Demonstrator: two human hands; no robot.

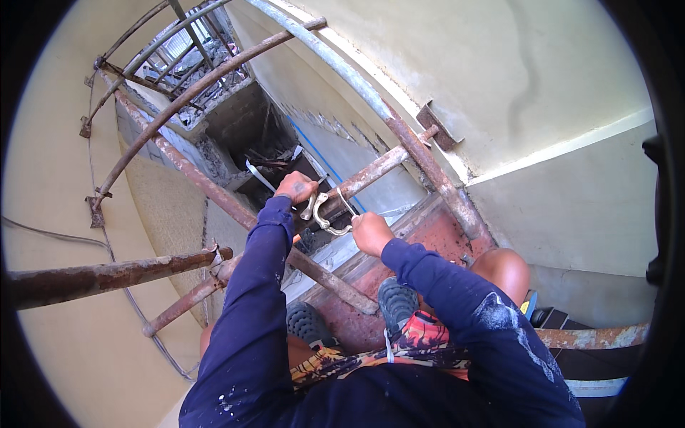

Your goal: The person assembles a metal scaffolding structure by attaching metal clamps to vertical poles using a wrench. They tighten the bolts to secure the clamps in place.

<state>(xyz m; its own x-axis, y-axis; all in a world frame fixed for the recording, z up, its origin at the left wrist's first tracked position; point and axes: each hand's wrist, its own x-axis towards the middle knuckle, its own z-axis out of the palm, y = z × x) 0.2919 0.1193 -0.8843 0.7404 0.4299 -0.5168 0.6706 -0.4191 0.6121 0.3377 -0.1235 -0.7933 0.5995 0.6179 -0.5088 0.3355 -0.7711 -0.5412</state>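
A pale metal pipe clamp (322,219) with curved jaws sits at the rusty scaffold pipe (371,171) in front of me; one curved jaw stands open toward my right. My left hand (296,187) is closed at the clamp's upper left part, over the pipe; a short thin tip pokes out beside its fingers. Curled at the other end of the clamp is my right hand (372,234), its fingertips partly hidden. A thin pale strip (346,202) runs from the pipe to my right fingers. Both arms wear dark blue sleeves.
Curved rusty rails (214,71) ring the left and far side. A thick rusty pipe (114,278) juts in from the left. Below the pipe lies a deep gap with debris (275,160). My feet in grey shoes (397,303) rest on a reddish platform (449,246). Cream walls (571,64) stand close by.
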